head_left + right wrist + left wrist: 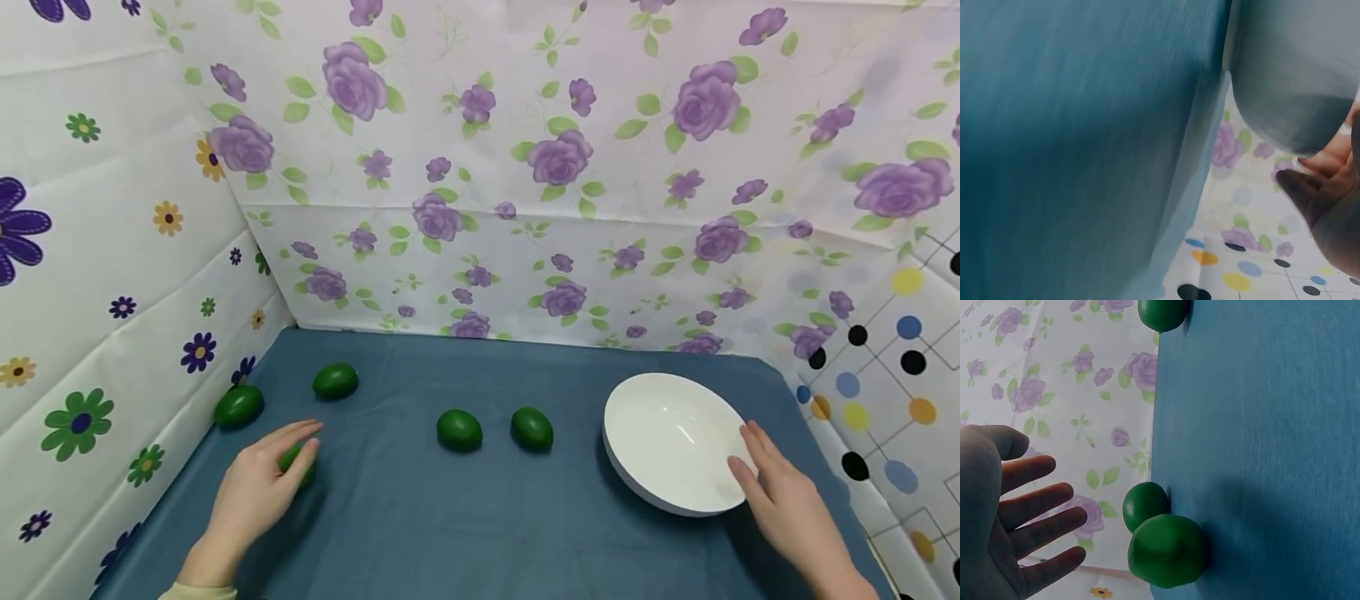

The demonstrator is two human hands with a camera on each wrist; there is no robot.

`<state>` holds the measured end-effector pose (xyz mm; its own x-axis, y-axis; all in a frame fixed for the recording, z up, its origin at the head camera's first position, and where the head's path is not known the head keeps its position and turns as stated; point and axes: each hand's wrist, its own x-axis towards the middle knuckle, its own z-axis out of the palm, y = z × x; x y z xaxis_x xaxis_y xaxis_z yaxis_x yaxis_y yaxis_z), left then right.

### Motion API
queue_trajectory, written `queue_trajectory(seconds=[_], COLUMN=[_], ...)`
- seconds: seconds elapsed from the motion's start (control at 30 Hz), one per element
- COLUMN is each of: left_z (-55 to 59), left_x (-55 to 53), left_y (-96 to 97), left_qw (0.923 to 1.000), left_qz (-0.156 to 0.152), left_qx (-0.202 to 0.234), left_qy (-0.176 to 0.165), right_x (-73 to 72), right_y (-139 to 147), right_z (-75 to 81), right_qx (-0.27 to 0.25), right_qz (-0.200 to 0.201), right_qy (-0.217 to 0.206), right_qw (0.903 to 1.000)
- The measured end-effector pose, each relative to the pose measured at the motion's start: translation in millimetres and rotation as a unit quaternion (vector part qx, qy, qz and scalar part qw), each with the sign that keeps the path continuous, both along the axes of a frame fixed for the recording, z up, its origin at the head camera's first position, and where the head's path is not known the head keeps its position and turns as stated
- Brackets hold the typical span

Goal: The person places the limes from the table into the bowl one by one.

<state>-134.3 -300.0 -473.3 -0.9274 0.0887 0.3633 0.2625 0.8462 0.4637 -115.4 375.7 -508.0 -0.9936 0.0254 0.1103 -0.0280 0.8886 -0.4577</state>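
I risk sending the green fruit (288, 459) at eight o'clock rolling if the left hand (253, 485), fingers spread wide, nudges it — or tipping the bowl (667, 442) at four o'clock if the right hand (791, 504), fingers extended, presses its rim.

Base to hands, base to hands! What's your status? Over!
Left hand open, just over a green fruit. Right hand at the bowl's rim. Four more fruits on the cloth. Nothing seen in the way. Over.
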Motion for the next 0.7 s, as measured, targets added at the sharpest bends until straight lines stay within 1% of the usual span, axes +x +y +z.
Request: queue_trajectory(seconds=[0.1,0.17,0.27,0.33,0.43,0.57,0.7], left_z=[0.3,0.5,0.2,-0.8,-3.5,-6.2,-8.2], left_x=[1.0,1.0,0.2,-0.4,-0.7,0.0,0.3], left_y=[-2.7,-5.0,-8.8,-11.6,-16.7,-22.8,-25.8], left_qw=[1.0,1.0,1.0,0.9999,0.9998,0.9993,0.9985], left_qz=[0.0,0.001,0.002,0.004,0.005,0.007,0.002], left_qx=[0.0,-0.004,-0.01,-0.014,-0.016,-0.021,-0.022], left_qy=[-0.001,0.001,0.001,0.0,-0.009,-0.029,-0.05], right_x=[7.0,10.4,15.3,18.2,21.7,22.0,20.6], right_y=[4,4,6,8,11,15,18], right_z=[0.7,1.9,2.8,3.0,1.9,-0.7,-3.3], right_qx=[0.008,0.024,0.053,0.072,0.08,0.063,0.03], right_qz=[0.043,0.069,0.109,0.136,0.179,0.226,0.27], right_qy=[-0.005,0.001,0.035,0.067,0.112,0.157,0.189], right_qw=[0.999,0.9974,0.992,0.9858,0.9742,0.9592,0.9436])
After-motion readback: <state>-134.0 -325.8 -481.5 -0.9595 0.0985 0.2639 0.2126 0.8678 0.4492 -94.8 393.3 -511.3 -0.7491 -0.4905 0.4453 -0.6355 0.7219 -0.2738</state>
